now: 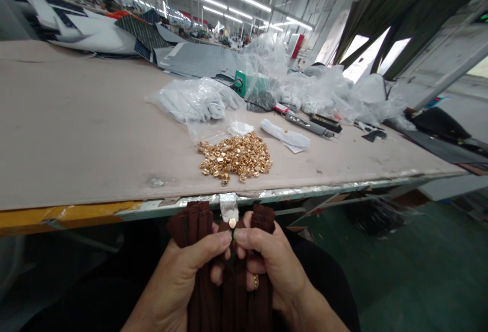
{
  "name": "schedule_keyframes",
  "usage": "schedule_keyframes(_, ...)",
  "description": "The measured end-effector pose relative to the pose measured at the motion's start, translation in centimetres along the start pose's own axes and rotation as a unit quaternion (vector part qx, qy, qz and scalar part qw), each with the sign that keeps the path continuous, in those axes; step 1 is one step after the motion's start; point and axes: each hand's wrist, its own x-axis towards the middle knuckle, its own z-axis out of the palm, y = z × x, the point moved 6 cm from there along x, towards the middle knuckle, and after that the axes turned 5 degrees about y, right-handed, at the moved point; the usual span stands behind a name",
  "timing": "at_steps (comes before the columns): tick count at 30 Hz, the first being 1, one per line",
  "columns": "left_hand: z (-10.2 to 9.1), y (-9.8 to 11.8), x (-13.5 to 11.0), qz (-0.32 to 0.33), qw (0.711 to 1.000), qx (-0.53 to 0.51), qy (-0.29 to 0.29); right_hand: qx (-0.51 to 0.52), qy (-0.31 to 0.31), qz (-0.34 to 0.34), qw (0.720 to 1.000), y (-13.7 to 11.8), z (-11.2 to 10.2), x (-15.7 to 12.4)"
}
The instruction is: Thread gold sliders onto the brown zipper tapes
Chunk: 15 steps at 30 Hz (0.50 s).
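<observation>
My left hand (181, 266) is closed around a bundle of dark brown zipper tapes (198, 225), its thumb and fingers pinching a tape end near the middle. Opposite it, my right hand (280, 261), with a gold ring on one finger, grips more brown tapes (263, 216) and pinches too. Just above the meeting thumb tips, a gold zipper slider (232, 223) sits at the lower end of a small clear-taped holder (229, 205) on the table edge. Whether the tape ends are inside the slider is too small to tell. Behind lies a pile of gold sliders (236, 159).
On the table (95, 133) beyond the pile are a plastic bag (202, 98), folded white paper (285, 136), a grey pen-shaped tool (308, 124), scissors (366, 127), a green box (253, 83) and grey sheets (198, 60). Yellow tape (72, 219) covers the front edge at left.
</observation>
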Motion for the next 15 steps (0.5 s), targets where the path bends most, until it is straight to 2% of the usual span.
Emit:
schedule_keyframes(8, 0.0, 0.3, 0.1, 0.021, 1.000, 0.007, 0.015, 0.014, -0.023, 0.003, 1.000, -0.3, 0.6, 0.0)
schedule_keyframes(15, -0.6, 1.3, 0.7, 0.113, 0.988, 0.093, 0.040, -0.024, 0.007, -0.047, 0.999, -0.6, 0.2, 0.1)
